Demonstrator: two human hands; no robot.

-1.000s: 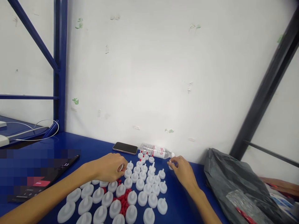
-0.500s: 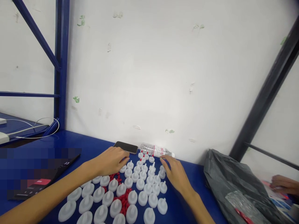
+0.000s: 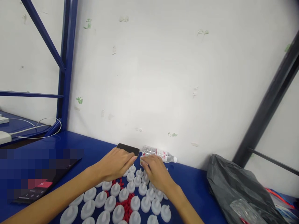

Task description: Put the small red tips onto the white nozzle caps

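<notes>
Rows of translucent white nozzle caps (image 3: 123, 194) stand upright on the blue table, with small red tips (image 3: 127, 205) heaped between them. My left hand (image 3: 118, 161) is over the far end of the rows, beside the phone (image 3: 128, 149). Its thumb and fingers are pressed together, and whatever they hold is hidden. Just to the right, my right hand (image 3: 155, 172) is closed with its fingertips at a white nozzle cap (image 3: 141, 160) in the far row. This hand covers several caps behind and below it.
A clear plastic bottle (image 3: 161, 154) lies along the wall behind my hands. A black calculator (image 3: 42, 186), partly blurred, is at the left. The grey plastic bag (image 3: 235, 186) bulges at the right. White cables (image 3: 42, 124) run along the far left near a blue metal frame (image 3: 66, 77).
My right hand has moved left from the rows' right edge to the far caps. My left hand has shifted slightly right toward it. The view has turned a little, and another person's hand has left it.
</notes>
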